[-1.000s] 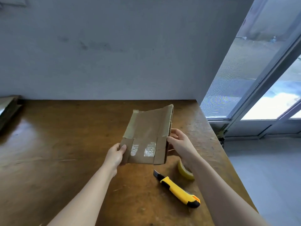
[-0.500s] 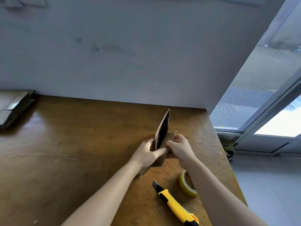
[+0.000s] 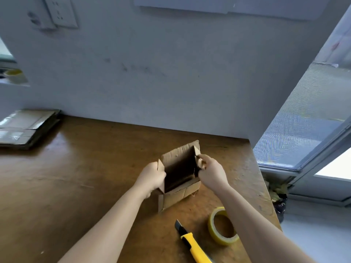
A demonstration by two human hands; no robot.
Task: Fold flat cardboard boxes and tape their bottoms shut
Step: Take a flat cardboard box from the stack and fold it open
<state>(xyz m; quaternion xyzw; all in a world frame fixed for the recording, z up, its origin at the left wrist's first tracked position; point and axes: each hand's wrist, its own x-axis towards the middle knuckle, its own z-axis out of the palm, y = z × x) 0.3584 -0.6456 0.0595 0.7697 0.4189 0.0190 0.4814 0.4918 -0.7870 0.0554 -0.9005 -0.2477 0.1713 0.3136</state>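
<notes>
Gripping its side walls, left hand (image 3: 152,177) and right hand (image 3: 212,173) hold the cardboard box (image 3: 179,164), just opened from flat; bottom flaps likely next.

Brown wooden table (image 3: 76,186), grey wall (image 3: 171,82) — socket plate (image 3: 60,13) top left, glass door (image 3: 303,120) right

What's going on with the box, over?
Both busy: left hand grips cardboard box, left side; right hand pinches right flap. Box open, hollow facing up. Nearby tape roll and utility knife not touching it.
</notes>
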